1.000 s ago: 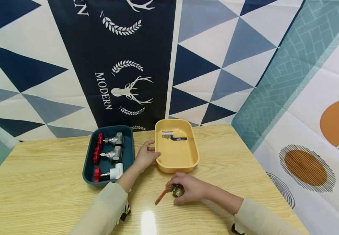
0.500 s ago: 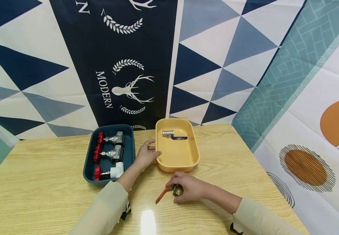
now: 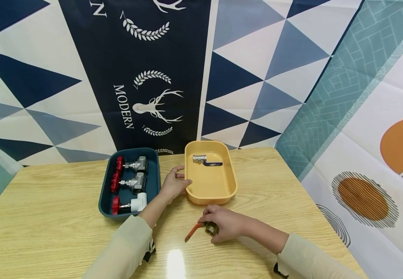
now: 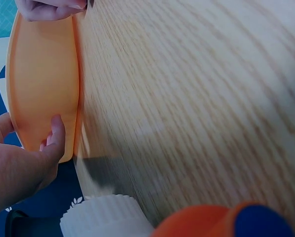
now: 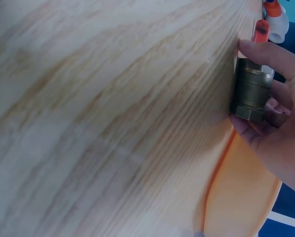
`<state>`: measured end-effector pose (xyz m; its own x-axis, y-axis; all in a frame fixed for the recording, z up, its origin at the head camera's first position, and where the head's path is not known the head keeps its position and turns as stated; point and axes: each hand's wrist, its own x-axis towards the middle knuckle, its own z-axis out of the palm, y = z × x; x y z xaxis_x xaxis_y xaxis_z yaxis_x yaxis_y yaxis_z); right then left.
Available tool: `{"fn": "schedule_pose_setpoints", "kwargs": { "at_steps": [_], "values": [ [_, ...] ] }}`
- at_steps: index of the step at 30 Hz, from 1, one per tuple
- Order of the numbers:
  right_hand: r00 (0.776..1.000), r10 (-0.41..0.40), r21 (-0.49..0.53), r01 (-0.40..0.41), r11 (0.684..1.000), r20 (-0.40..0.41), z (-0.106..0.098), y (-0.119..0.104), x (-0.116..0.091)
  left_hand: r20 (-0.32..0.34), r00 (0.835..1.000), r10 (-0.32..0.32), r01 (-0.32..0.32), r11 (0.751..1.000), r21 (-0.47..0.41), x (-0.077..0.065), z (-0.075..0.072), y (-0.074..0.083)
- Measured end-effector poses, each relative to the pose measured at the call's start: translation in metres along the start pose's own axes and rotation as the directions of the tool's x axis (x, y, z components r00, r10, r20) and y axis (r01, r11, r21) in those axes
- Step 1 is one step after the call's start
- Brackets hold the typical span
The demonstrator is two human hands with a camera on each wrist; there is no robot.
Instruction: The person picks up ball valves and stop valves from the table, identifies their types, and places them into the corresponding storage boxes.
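Note:
My left hand [image 3: 172,185] grips the left wall of a yellow plastic tray [image 3: 210,188], its thumb over the rim and the other fingers outside. In that tray, toward the back, lies a small silver ball valve with a blue lever [image 3: 212,164]. Just in front of the tray, my right hand [image 3: 232,224] holds a brass ball valve [image 3: 211,229] close over the table, the red lever pointing left and toward the front. In the right wrist view, thumb and fingers hold the ends of the brass valve body [image 5: 253,91]; the palm hides part of its far side.
Left of the yellow tray stands a dark blue tray [image 3: 106,193]. It holds two silver valves [image 3: 135,182] with red handwheels and a white elbow valve [image 3: 139,202] with a red handwheel. A patterned cloth [image 3: 253,93] hangs behind the wooden table [image 3: 47,217].
The brass valve has tilted slightly in my right hand, and the thumb has shifted a little. My left hand and both trays stay where they were.

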<state>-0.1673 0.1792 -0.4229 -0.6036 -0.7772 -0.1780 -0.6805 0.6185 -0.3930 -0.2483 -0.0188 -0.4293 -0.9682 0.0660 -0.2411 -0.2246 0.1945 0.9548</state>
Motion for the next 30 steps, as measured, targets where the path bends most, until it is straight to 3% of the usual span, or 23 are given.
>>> {"fn": "schedule_pose_setpoints", "kwargs": {
  "at_steps": [17, 24, 30],
  "values": [
    [0.999, 0.035, 0.106, -0.033, 0.994, -0.010, -0.0002, 0.0028, -0.0018, -0.004, 1.000, -0.004, 0.004, 1.000, 0.007, 0.0005, 0.0001, -0.0001],
    [1.000, 0.015, 0.118, -0.011, 0.993, -0.025, -0.0018, 0.0032, -0.0057, 0.000, 1.000, -0.001, 0.001, 1.000, 0.004, 0.0002, -0.0005, 0.0007],
    [0.998, 0.063, 0.156, -0.058, 0.986, -0.027, -0.0042, 0.0023, -0.0077, 0.006, 1.000, -0.001, 0.001, 1.000, -0.006, 0.0003, -0.0006, 0.0008]
  ]
}}
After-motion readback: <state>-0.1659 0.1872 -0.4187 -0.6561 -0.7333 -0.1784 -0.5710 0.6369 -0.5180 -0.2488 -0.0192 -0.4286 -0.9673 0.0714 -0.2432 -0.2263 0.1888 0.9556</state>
